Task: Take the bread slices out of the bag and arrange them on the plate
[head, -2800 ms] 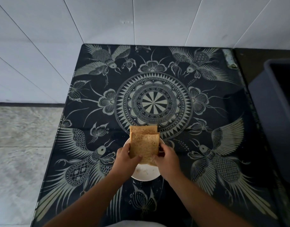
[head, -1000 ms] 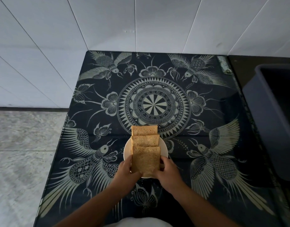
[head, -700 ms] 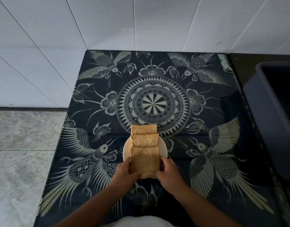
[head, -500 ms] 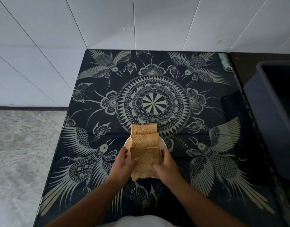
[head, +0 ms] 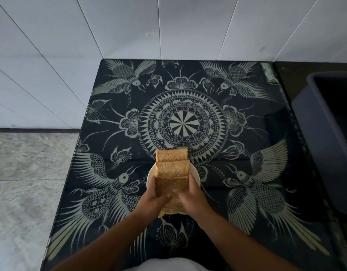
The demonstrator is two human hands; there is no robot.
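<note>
A small white plate (head: pixel 196 178) sits near the front of the dark patterned table. Three brown bread slices overlap on it in a row running away from me: a far slice (head: pixel 171 155), a middle slice (head: pixel 172 168) and a near slice (head: pixel 171 185). My left hand (head: pixel 152 200) and my right hand (head: pixel 190 198) grip the near slice from both sides, thumbs on top. Its lower edge hangs past the plate's near rim. No bag is in view.
The table (head: pixel 188 122) is black with pale bird and mandala patterns and stands against a white tiled wall. A dark grey bin (head: pixel 331 137) stands at the right edge. Grey stone floor (head: pixel 27 173) lies to the left.
The third slice has come down in front of the other two. Both hands have slid inward over it, thumbs now meeting on top, and it sits lower toward me.
</note>
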